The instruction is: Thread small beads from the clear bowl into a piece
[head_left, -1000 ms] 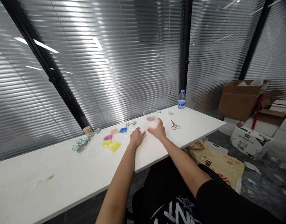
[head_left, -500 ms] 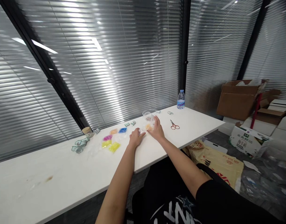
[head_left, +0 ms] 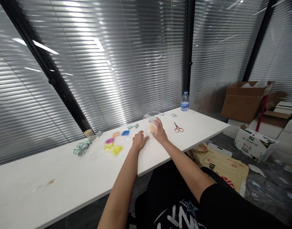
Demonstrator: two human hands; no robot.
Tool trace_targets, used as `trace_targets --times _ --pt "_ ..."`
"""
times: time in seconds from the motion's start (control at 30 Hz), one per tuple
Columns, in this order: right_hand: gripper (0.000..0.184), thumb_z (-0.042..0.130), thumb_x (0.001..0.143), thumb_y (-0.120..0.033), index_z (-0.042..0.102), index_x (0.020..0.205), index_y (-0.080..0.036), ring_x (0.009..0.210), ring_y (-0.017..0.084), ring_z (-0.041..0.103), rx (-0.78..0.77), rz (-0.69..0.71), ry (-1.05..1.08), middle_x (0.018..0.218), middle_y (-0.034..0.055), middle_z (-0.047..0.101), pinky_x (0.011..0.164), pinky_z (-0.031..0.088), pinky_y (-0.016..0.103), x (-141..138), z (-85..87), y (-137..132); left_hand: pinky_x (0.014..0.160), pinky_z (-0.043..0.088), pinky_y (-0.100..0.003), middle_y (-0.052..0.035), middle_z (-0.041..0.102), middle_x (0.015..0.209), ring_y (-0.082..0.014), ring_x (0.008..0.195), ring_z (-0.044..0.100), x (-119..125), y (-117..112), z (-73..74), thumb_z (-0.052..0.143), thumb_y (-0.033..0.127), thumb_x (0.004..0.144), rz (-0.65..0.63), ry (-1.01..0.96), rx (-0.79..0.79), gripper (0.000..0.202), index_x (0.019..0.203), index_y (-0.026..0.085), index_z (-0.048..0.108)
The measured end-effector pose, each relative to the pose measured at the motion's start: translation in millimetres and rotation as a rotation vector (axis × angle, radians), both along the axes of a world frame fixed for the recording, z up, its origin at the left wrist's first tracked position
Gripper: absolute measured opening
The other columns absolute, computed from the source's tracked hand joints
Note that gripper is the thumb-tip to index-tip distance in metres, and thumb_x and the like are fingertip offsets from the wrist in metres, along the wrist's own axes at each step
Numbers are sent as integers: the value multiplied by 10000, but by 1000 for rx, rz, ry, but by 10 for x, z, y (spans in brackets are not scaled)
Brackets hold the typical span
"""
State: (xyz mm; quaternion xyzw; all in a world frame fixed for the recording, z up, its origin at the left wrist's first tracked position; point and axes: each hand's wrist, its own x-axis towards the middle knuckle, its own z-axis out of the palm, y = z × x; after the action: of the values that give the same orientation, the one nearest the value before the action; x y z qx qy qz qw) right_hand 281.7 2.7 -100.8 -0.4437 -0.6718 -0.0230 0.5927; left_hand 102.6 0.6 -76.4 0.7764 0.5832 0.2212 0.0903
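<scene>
My right hand is half closed around the right side of a clear tub, thumb low and fingers curved up along its wall, so I have hold of it there. The tub stands tilted just above or against the white surface, out in front of me between my two hands, with loose-looking orange bits showing through it. My left hand rests on the surface at the tub's lower left, fingers bent and thumb reaching toward it; whether it pinches some clear film or only steadies the base, I cannot tell. The tub looks like thin plastic, so I judge it light, slightly springy and rather slick; a hard squeeze could dent it and make the bits jump. The wall, low down and from both sides, seems the best hold, with light, spread fingers and the rim left free. The bits themselves look small and nearly weightless, apt to scatter or cling. To the left lie a blue packet, a pink packet and yellow packets, likely soft and slippery, best taken by an edge; scissors lie to the right.
</scene>
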Motion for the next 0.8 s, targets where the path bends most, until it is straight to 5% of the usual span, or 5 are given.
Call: trace_targets --times 0.8 --pt "510 595 929 -328 446 1407 -230 1185 273 553 -100 -30 -35 1450 128 439 899 547 461 9 -24 29 1033 436 -529 -112 550 1309 -265 1193 543 9 -3 -6 560 445 931 -13 44 7 472 1317 176 507"
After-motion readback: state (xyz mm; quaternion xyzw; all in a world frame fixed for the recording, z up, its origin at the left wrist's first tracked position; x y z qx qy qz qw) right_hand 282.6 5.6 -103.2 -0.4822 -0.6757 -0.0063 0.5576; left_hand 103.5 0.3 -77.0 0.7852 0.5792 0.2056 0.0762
